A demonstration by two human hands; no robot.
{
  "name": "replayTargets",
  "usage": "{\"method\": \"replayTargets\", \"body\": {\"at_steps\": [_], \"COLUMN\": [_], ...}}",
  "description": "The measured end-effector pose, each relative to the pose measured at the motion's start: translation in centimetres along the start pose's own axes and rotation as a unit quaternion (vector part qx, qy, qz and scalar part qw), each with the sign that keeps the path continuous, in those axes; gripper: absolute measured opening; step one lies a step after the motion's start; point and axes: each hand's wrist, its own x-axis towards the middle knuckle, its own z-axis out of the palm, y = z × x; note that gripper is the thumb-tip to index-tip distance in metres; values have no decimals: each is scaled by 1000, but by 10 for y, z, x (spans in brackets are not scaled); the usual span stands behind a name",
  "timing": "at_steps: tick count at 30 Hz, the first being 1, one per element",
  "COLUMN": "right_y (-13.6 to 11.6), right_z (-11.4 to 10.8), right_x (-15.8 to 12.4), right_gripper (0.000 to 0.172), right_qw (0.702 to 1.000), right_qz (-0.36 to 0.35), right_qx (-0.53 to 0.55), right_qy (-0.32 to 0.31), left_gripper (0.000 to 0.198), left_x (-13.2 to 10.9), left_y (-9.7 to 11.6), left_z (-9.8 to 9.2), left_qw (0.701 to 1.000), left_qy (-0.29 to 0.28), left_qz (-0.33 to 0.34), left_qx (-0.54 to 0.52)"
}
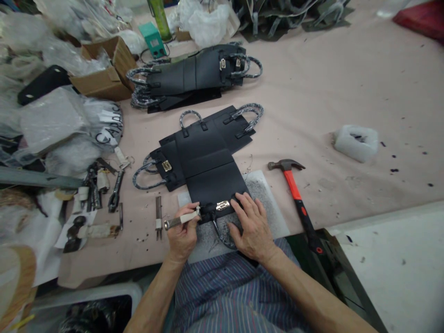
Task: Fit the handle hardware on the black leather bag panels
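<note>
A flat black leather bag panel (208, 157) with braided handles lies on the pink table, its near end resting on a white cutting slab (267, 208). My left hand (182, 231) is closed round a small metal tool with a taped handle (182, 219), its tip at the panel's near edge beside a gold clasp (222, 205). My right hand (251, 226) lies flat with fingers spread on the panel's near end, just right of the clasp.
A red-handled hammer (294, 189) lies right of the slab. Punches and pliers (100, 189) sit at the left. A stack of finished black panels (194, 76), a cardboard box (107, 69), plastic bags and a white block (356, 142) surround the work.
</note>
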Motion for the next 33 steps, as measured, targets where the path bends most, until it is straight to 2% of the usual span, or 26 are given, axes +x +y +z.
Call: {"method": "replayTargets", "body": {"at_steps": [12,23,28,31,33], "right_y": [-1,0,-3,1,11], "right_z": [-1,-1,-2,-8,-17], "right_x": [1,0,0,2,3], "right_gripper": [60,60,60,54,47], "right_qw": [1000,1000,1000,998,995], "right_qz": [2,5,7,1,5], "right_qx": [4,11,25,62,91], "right_qy": [-1,-2,-6,2,36], "left_gripper": [11,4,4,6,7], "left_x": [0,13,14,15,16], "left_y": [2,2,0,1,2], "left_z": [1,3,4,4,5], "left_qw": [999,996,995,994,993], "left_qy": [2,-49,-49,-60,-64], "left_qz": [36,62,73,72,69], "left_qx": [40,44,48,60,67]}}
